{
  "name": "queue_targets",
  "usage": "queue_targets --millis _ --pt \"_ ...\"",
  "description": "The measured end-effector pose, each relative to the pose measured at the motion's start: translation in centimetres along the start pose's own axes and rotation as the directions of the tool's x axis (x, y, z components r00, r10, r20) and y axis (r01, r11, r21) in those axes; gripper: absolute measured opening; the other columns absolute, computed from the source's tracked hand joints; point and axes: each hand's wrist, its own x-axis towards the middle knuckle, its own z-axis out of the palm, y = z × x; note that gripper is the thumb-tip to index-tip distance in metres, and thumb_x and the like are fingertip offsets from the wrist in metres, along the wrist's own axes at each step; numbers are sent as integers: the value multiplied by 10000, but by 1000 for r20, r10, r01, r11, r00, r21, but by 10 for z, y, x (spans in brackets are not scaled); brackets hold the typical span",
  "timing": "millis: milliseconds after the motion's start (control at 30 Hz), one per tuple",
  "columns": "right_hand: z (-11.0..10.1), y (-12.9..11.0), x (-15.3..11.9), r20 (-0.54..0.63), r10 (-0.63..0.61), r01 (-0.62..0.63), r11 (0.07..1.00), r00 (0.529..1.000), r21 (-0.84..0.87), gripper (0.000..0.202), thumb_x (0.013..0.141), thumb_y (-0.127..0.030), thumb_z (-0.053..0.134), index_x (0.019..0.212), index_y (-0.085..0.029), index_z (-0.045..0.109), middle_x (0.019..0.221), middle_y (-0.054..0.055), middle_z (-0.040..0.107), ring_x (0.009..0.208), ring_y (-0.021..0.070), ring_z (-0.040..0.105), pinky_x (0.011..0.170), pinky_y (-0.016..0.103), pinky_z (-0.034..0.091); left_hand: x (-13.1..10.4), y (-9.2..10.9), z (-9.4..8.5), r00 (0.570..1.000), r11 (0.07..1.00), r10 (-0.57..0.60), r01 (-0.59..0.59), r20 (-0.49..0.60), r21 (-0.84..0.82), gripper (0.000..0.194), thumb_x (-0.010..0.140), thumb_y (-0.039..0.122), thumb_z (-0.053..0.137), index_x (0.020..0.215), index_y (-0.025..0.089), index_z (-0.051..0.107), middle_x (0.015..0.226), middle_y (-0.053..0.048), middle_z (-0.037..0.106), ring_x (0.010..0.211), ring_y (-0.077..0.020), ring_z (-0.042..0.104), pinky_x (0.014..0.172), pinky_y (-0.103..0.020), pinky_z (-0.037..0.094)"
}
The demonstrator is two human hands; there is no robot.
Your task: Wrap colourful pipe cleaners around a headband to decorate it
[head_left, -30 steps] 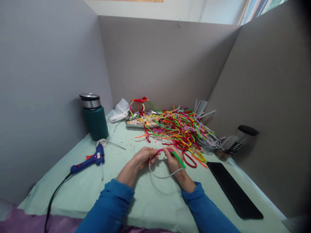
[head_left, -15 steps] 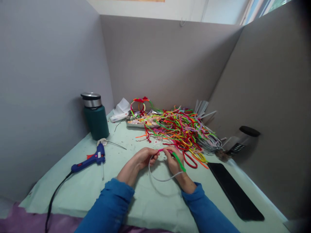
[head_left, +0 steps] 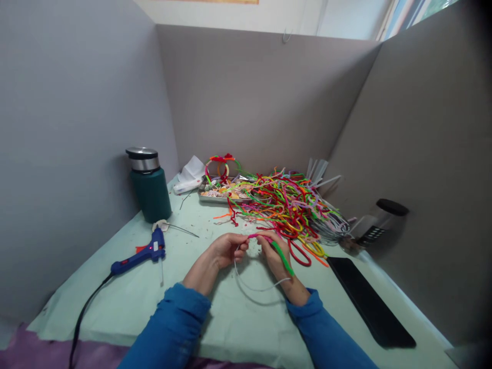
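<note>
Over the near middle of the table my left hand pinches a white wire hoop at its upper left, where a pink pipe cleaner is wound on it. My right hand, thumb and fingers closed, grips the same pink stretch a little to the right. A green pipe cleaner section of the hoop runs down across the back of the right hand. The hoop's bare lower part hangs in a curve between both wrists. Just beyond my right hand lies a tangled pile of coloured pipe cleaners.
A blue glue gun with a cord lies left, before a green bottle. At the back are a metal tray of small pieces and wrapped rings. A black flat object and a clear jar are right. Grey panels enclose the table.
The hoop's bare lower part has swung slightly, and its free end sits a little lower by my right wrist. Both hands keep their grip in nearly the same place.
</note>
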Motion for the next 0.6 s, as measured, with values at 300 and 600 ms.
queue_targets --millis 300,600 --pt "-2 17 7 120 224 -245 947 967 209 326 793 -481 554 816 -164 630 587 -2 556 432 97 451 382 211 345 2 8 -1 978 991 114 -125 -178 -53 125 757 195 539 675 128 473 504 59 393 317 -8 226 326 -157 146" --pt "-6 17 10 131 293 -316 920 947 232 409 813 -536 506 758 -149 628 578 6 565 429 94 463 388 206 348 3 7 -6 871 936 345 -294 -351 192 243 693 322 654 719 109 541 488 87 338 313 8 186 339 -167 58"
